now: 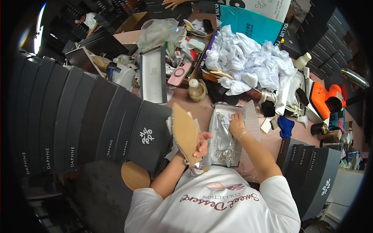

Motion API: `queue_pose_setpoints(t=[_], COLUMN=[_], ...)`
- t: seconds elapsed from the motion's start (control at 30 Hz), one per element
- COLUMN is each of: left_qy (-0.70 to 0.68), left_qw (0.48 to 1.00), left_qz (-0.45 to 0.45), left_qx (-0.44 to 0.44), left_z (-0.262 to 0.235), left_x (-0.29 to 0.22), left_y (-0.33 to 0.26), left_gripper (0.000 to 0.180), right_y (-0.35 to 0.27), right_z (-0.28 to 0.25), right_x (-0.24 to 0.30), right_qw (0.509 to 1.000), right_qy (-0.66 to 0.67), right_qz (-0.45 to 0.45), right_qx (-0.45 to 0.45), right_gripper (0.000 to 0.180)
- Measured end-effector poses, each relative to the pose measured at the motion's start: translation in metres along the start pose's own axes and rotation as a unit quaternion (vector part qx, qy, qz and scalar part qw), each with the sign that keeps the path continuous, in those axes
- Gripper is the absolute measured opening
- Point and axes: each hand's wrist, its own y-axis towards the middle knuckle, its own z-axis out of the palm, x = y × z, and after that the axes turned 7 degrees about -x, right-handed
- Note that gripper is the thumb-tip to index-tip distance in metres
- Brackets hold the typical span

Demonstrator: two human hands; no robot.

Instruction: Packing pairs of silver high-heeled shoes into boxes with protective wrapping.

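Just in front of the person's chest, the left hand (202, 146) grips a pointed shoe (185, 134) with its tan sole turned up toward the camera. Its long axis runs near to far, leaning slightly left; the narrow toe points to the far side, and the silvery heel end sits near, beside the wrist. The fingers are closed around the shoe's right edge, thumb side toward the sole.

To its right, a second, silver shoe (224, 138) lies in an open shoe box (248, 116) on the pinkish worktop (194, 110), also lengthwise near to far, with a sparkling ornament at its near end. The right hand (236, 125) rests on the far part of this shoe and the wrapping there, fingers bent down and narrow; whether it pinches anything I cannot tell.

A heap of white tissue paper (248, 62) lies on the far side, a pink phone (179, 73) far left of it, and a row of dark shoe boxes (77, 120) fills the left.
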Motion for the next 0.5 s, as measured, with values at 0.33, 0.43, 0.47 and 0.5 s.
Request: queue_pose_setpoints(t=[0.33,0.43,0.47,0.5], left_qy=[-0.081,-0.046,-0.037,-0.025], left_qw=[0.991,0.997,0.998,0.999], left_qz=[-0.086,-0.053,-0.040,-0.022], left_qx=[0.060,0.027,0.016,0.003], left_z=[0.005,-0.003,-0.006,-0.008], left_x=[0.015,0.013,0.014,0.013], left_y=[-0.006,-0.018,-0.023,-0.029], left_gripper=[0.062,0.062,0.062,0.062], right_y=[-0.096,-0.084,-0.083,-0.079], right_z=[-0.072,-0.044,-0.036,-0.036], right_x=[-0.005,-0.011,-0.015,-0.015], right_qw=[0.940,0.937,0.933,0.927], right_qy=[0.135,0.137,0.135,0.134], right_qz=[-0.221,-0.265,-0.279,-0.299], right_qx=[-0.223,-0.182,-0.181,-0.182], right_gripper=[0.023,0.023,0.022,0.021])
